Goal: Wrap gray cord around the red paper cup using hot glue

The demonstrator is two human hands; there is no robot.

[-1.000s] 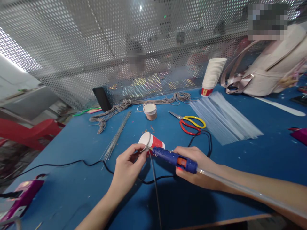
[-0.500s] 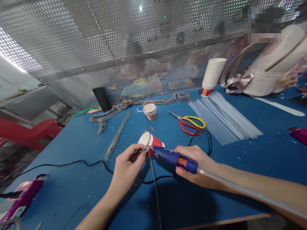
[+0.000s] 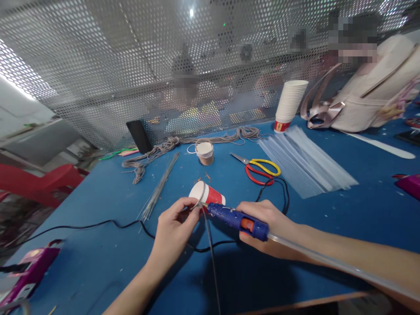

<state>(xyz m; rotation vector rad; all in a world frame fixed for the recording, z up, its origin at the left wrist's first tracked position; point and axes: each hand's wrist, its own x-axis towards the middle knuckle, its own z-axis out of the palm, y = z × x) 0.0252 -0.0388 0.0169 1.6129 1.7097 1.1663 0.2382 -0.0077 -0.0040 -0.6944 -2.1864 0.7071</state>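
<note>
My left hand (image 3: pixel 179 223) pinches a red and white paper cup (image 3: pixel 215 196) near its rim, along with a grey cord (image 3: pixel 210 238) that loops around the cup and trails down to the table's front edge. The cup is tilted on its side, its white end toward me. My right hand (image 3: pixel 262 223) is wrapped around a blue hot glue gun (image 3: pixel 229 215) with a long clear glue stick (image 3: pixel 305 250) in its rear. The gun's nozzle meets the cord and cup beside my left fingertips. Exactly where it touches is hard to make out.
Beyond the cup stand a small covered cup (image 3: pixel 205 155) and scissors (image 3: pixel 260 168). Plastic strips (image 3: pixel 305 162), stacked cups (image 3: pixel 290 107) and a bag (image 3: pixel 361 100) lie right. Wires (image 3: pixel 160 188), grey cord bundles (image 3: pixel 147 157), a phone (image 3: pixel 139 135) and a power strip (image 3: pixel 31 273) are left. A black cable (image 3: pixel 108 222) crosses the table.
The glue gun in my right hand has shifted slightly left and down along the cord at the cup's rim. My left hand keeps its hold on the cup and cord.
</note>
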